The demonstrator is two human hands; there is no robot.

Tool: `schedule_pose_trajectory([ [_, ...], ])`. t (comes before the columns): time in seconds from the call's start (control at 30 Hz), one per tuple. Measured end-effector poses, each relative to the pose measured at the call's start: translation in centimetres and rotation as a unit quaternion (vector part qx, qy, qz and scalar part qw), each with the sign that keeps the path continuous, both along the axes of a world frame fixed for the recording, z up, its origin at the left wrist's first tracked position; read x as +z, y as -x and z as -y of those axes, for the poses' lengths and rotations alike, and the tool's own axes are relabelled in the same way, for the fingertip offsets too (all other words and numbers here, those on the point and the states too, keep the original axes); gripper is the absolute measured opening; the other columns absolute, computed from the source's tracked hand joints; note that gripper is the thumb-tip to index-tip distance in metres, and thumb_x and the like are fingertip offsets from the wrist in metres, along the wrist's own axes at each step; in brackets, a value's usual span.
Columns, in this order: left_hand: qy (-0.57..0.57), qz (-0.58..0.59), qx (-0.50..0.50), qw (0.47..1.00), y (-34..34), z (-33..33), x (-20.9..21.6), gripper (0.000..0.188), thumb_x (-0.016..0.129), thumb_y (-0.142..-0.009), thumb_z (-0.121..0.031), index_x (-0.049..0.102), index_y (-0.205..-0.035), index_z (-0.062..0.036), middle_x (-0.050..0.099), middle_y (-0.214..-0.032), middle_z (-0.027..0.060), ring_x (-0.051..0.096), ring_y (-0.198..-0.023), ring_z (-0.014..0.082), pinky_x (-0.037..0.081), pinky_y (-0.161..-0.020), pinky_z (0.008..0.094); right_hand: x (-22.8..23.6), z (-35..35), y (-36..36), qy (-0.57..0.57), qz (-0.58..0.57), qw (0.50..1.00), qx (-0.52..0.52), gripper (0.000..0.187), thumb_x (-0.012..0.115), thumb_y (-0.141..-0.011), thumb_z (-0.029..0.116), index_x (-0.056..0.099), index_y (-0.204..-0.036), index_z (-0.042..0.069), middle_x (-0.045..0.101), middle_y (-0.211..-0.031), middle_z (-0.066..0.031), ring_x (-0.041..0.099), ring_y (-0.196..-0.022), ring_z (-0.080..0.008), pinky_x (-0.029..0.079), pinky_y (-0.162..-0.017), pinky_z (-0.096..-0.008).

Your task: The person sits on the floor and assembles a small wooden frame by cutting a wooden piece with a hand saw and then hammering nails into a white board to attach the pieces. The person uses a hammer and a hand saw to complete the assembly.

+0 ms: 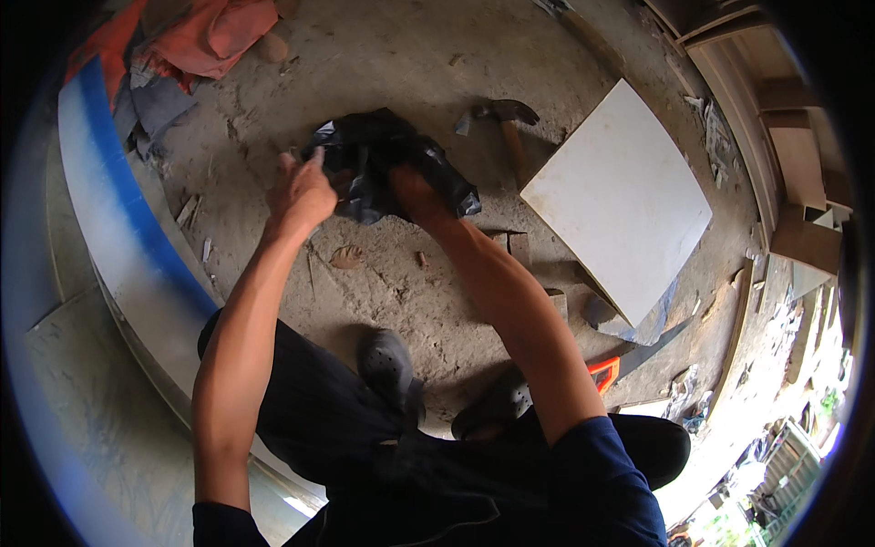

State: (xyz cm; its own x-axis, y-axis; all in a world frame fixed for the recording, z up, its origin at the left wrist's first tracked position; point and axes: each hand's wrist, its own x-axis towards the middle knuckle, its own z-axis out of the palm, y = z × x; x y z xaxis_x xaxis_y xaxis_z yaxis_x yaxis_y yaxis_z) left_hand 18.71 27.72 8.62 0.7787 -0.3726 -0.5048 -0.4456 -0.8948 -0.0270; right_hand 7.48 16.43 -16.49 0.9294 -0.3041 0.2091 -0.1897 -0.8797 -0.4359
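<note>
A crumpled black plastic bag [369,196] is in front of me, just above the dirt-covered floor. My right hand [415,190] reaches into its mouth; the black plastic covers the fingers, so their grip is hidden. At the bag's left edge is my left hand [303,190], slightly blurred, its fingers apart and nothing visible held in them. Just right of the bag lies a claw hammer [512,137] with a wooden handle.
A white square board [629,201] rests tilted at the right. Below it is a handsaw [604,372] with an orange handle. A long blue-and-white curved panel [137,210] runs along my left. Red sheeting [205,41] lies far left; wooden frames [793,155] stand far right.
</note>
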Motion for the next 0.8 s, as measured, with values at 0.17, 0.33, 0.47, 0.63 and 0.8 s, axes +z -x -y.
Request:
schedule_pose_trajectory([
  [0.17, 0.097, 0.08, 0.077, 0.989, -2.6, -4.2, -2.8, 0.075, 0.063, -0.085, -0.051, 0.037, -0.145, -0.0157, 0.049, -0.138, 0.0179, 0.05, -0.125, 0.033, 0.044, -0.099, 0.0444, 9.3, -1.8, -2.6, -0.629, 0.139, 0.764, -0.027, 0.031, 0.046, -0.09, 0.005, 0.06, -0.117, 0.0, 0.061, -0.116, -0.0139, 0.058, -0.106, -0.0227, 0.048, -0.093, -0.0311],
  [0.33, 0.137, -0.002, 0.094, 0.986, -3.7, -3.7, -2.4, 0.053, 0.062, -0.086, -0.043, 0.058, -0.125, -0.0082, 0.064, -0.118, 0.0163, 0.059, -0.112, 0.0325, 0.047, -0.092, 0.0415, 12.2, -1.1, -1.2, -0.638, 0.1, 0.76, -0.075, 0.033, 0.042, -0.09, 0.005, 0.058, -0.119, -0.002, 0.06, -0.12, -0.0135, 0.056, -0.111, -0.0209, 0.046, -0.095, -0.0316],
  [0.47, 0.169, -0.015, 0.123, 0.978, -4.7, -2.8, -1.6, 0.039, 0.062, -0.086, -0.036, 0.065, -0.112, -0.0062, 0.069, -0.105, 0.0151, 0.064, -0.102, 0.0326, 0.049, -0.086, 0.0408, 7.1, -0.7, -0.3, -0.502, 0.123, 0.853, -0.064, 0.03, 0.043, -0.093, 0.008, 0.058, -0.118, -0.001, 0.062, -0.116, -0.0149, 0.06, -0.105, -0.0238, 0.048, -0.09, -0.0334],
  [0.63, 0.187, 0.055, 0.064, 0.979, -4.2, -3.0, 0.1, 0.032, 0.064, -0.087, -0.03, 0.066, -0.097, 0.0005, 0.068, -0.081, 0.0163, 0.065, -0.076, 0.0292, 0.047, -0.069, 0.0392, 20.7, 0.5, 1.4, -0.349, -0.081, 0.933, -0.044, 0.024, 0.05, -0.096, 0.013, 0.056, -0.115, 0.0, 0.067, -0.106, -0.0111, 0.066, -0.088, -0.0237, 0.053, -0.078, -0.0331],
  [0.8, 0.16, 0.027, 0.085, 0.983, -4.4, -3.0, 0.5, 0.035, 0.065, -0.086, -0.033, 0.066, -0.102, -0.0015, 0.069, -0.083, 0.0152, 0.067, -0.084, 0.0287, 0.048, -0.074, 0.0381, 24.1, 0.9, 2.1, -0.702, -0.001, 0.709, -0.068, 0.018, 0.055, -0.094, 0.016, 0.059, -0.101, 0.0, 0.068, -0.091, -0.009, 0.064, -0.078, -0.0153, 0.051, -0.07, -0.0308],
])
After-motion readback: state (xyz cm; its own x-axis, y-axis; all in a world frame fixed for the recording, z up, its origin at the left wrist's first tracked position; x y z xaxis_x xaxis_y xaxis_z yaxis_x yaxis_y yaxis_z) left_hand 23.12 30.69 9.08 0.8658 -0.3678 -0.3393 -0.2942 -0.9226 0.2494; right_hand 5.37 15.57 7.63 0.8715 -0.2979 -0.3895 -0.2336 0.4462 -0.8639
